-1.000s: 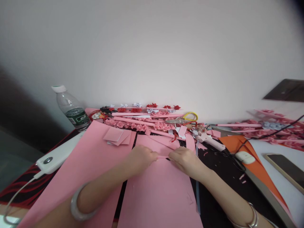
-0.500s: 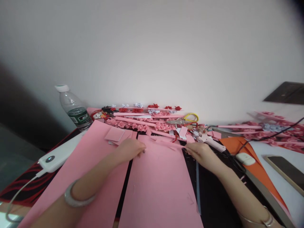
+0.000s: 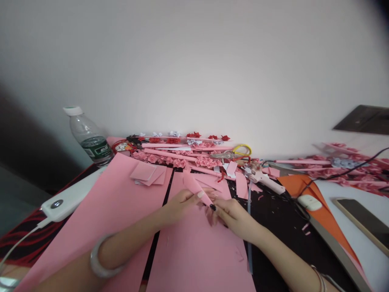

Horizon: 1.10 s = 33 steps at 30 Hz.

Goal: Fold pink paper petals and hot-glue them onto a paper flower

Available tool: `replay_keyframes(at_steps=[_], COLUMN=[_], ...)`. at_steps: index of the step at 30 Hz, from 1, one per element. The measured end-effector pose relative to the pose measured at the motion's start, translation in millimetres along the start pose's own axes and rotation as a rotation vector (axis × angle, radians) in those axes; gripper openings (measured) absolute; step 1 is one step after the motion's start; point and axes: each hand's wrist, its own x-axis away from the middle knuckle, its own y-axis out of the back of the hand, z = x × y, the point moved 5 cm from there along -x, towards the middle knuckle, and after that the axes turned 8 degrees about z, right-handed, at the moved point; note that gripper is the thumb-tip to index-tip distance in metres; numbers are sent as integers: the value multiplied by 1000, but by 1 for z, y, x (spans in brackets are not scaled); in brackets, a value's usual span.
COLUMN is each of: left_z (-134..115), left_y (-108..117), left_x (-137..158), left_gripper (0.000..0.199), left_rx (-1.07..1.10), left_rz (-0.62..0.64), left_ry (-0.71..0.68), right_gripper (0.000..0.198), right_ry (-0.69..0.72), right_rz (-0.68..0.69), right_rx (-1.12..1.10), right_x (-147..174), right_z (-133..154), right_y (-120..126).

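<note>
A narrow pink paper strip [image 3: 193, 184] slants between my two hands above a large pink paper sheet [image 3: 197, 255]. My left hand [image 3: 182, 206] is closed on the strip, its thumb lying on top. At the strip's near end, my right hand [image 3: 232, 215] pinches it between thumb and fingers. Some fingertips overlap, so part of the grip is hidden. A stack of small pink paper squares [image 3: 146, 172] lies on a second pink sheet [image 3: 121, 211] at the left. Loose pink strips [image 3: 209, 181] rest at the far end of the middle sheet.
Paper flower stems [image 3: 170, 154] run along the wall, with yellow-handled scissors [image 3: 240, 151] beside them. At the right are a glue gun [image 3: 267, 180], a white case [image 3: 310, 202] and a phone [image 3: 361, 221]. A water bottle [image 3: 91, 140] and a power bank [image 3: 71, 196] stand left.
My right hand has moved left and nearer, meeting my left hand, which shifted right. The pink strip is now raised and slanted between them.
</note>
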Motion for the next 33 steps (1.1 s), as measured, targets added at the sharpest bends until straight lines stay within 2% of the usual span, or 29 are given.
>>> replay_keyframes(at_steps=[4,7,11,16,18,21,24,25,27,29,30,31,33], left_z=[1,3,-6,-11,-7,-3,-5,-8,-14,-14,-10,-4,8], left_y=[4,15,21,5,-1,-5,0,5,21,37,42,44,40], left_x=[1,5,11,10,8,7,8,9,14,20,22,21,14], left_gripper=[37,38,34,33,31,31,35,39,49,62,65,66,65], left_rx=[157,68,-470,-1119,-1280,-1363,-1293,-1238,-1061,-765,-581,-387,-21], left_rz=[-125,-249,-256,-47,-15,17,-45,-128,-391,-649,-703,-694,-546], left_ry=[-72,-90,-98,-197,-212,-261,-272,-265,-240,-199,-170,-135,-52], right_gripper=[34,31,35,45,45,30,17,17,18,20,21,23,27], right_ry=[-29,-85,-113,-1,-30,-132,-167,-166,-160,-152,-144,-132,-84], right_rz=[-35,-162,-290,-246,-190,-130,-137,-169,-283,-404,-451,-483,-497], right_rx=[118,120,-95,-516,-553,-440,-262,-199,-69,47,97,145,234], right_x=[1,4,8,9,8,5,3,4,6,10,11,12,12], right_z=[0,-9,-19,-17,-17,-18,-18,-18,-19,-20,-20,-19,-15], right_y=[2,13,20,12,7,0,0,2,10,18,20,22,20])
